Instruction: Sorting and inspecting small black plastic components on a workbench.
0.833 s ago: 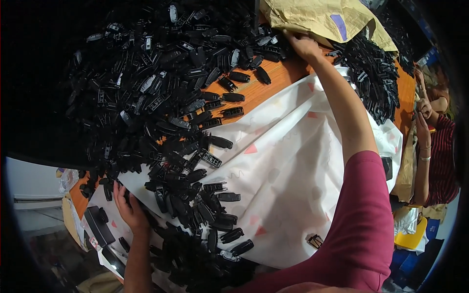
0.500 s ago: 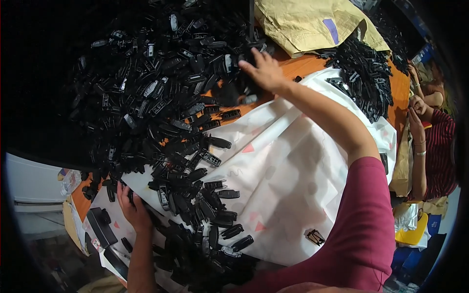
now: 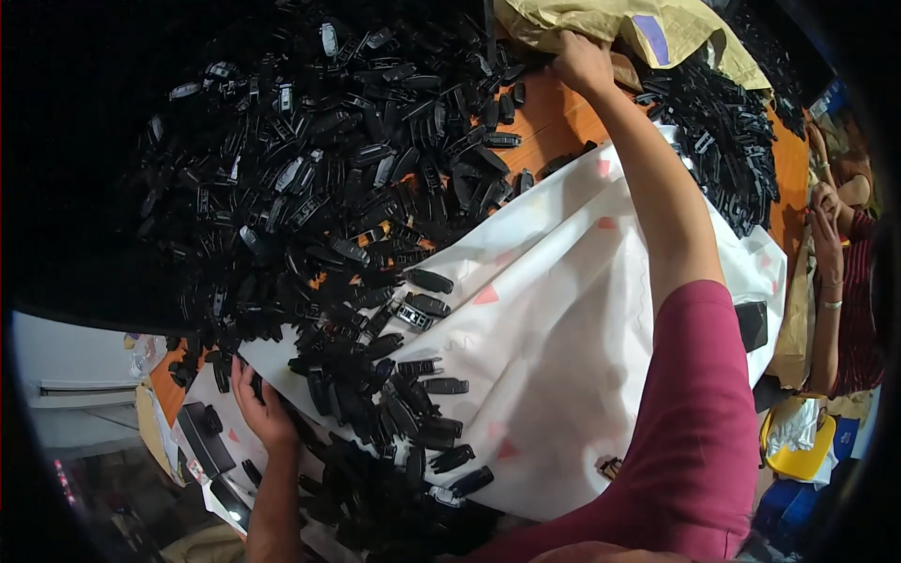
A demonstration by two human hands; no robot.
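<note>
My right hand (image 3: pixel 584 64) is closed on the lower edge of a crumpled brown paper bag (image 3: pixel 535 21) at the far side. My left hand (image 3: pixel 264 409) is at the near left, its fingers stretched upward and apart beside the edge of a white cloth (image 3: pixel 563 375) with pink triangles. Small black oblong plastic parts (image 3: pixel 357 202) lie in a large heap across the left and middle. Several spill onto the cloth, among them a single black part (image 3: pixel 446 386). My right arm reaches over the cloth.
Another heap of thin black parts (image 3: pixel 727 141) lies at the right on the orange wooden table (image 3: pixel 563 117). A black box (image 3: pixel 202 438) sits near my left forearm. A person (image 3: pixel 849 291) in a striped top is at the far right, near a yellow container (image 3: pixel 798 450).
My right hand has moved away and to the right, from the heap's edge to the paper bag, and taken hold of it. The left hand has barely moved.
</note>
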